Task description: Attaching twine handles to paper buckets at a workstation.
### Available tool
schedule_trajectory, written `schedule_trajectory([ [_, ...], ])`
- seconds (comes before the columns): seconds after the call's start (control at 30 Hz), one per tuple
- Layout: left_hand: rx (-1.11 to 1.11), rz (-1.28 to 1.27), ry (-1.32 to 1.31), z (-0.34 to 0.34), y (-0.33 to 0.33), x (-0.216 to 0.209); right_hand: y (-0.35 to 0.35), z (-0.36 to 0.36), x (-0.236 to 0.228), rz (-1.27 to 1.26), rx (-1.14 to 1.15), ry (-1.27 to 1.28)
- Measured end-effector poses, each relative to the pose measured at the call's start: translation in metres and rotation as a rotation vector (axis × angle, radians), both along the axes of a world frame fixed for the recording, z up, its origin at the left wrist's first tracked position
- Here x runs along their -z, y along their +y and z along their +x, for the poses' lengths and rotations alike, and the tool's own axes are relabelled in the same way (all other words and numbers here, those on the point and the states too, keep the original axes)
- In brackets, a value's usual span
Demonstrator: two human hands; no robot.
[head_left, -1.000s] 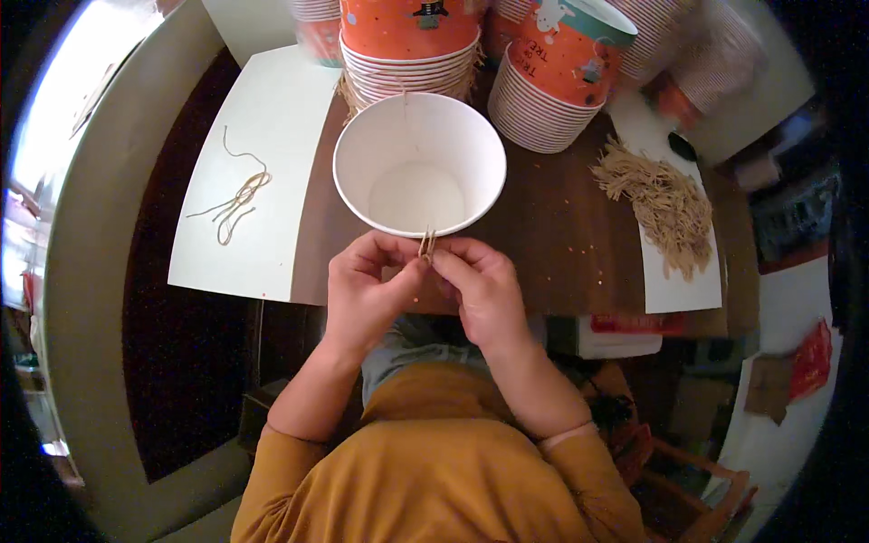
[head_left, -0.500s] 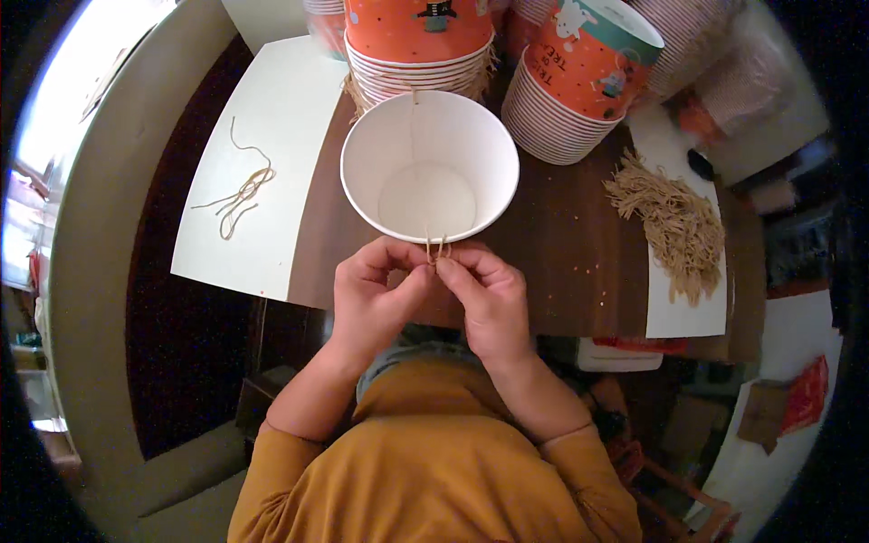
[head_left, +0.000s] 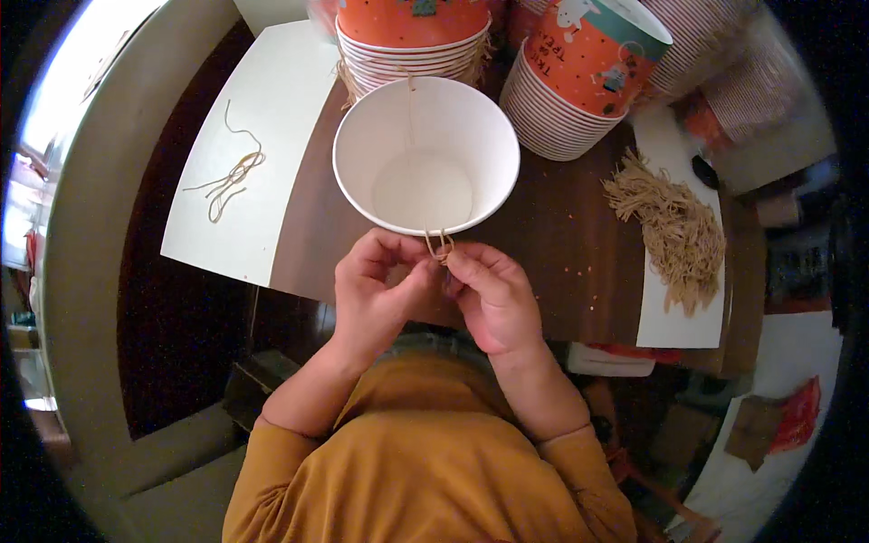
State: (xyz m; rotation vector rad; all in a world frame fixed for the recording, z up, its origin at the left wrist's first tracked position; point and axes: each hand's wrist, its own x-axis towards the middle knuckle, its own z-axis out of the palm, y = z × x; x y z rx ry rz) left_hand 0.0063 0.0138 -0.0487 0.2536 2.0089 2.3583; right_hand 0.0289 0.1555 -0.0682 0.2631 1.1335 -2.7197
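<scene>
Bucket (head_left: 424,149) wht inside, cord (head_left: 443,256) tan, tubs (head_left: 579,68) orng w/ cartoons.

Dark slanting lettering (head_left: 549,56), few short lines, on orange side of bucket (head_left: 593,68), right-hand stack (head_left: 557,113).

The brown table (head_left: 543,217) carries a white sheet (head_left: 226,213) at left, a narrower sheet (head_left: 656,321) at right, a white-lined tub (head_left: 425,176), stacked orange tubs (head_left: 579,68) and crumbs (head_left: 580,272).

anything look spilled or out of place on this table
Small light specks are scattered on the brown table, right of the white bucket; they look like stray debris, though too small to identify. The loose cord on the left white sheet lies in untidy loops.
</scene>
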Motion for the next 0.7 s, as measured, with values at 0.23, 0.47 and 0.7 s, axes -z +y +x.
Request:
schedule_trajectory([
  [0.23, 0.083, 0.143, -0.201, 0.002, 0.0, -0.008, -0.004, 0.0, -0.006, 0.295, 0.121, 0.24],
  [0.47, 0.178, 0.28, -0.269, -0.001, 0.005, -0.003, 0.007, 0.0, -0.01, 0.262, 0.077, 0.188],
  [0.7, 0.184, 0.142, -0.182, 0.001, 0.002, -0.005, 0.026, -0.002, -0.029, 1.094, 0.146, 0.571],
])
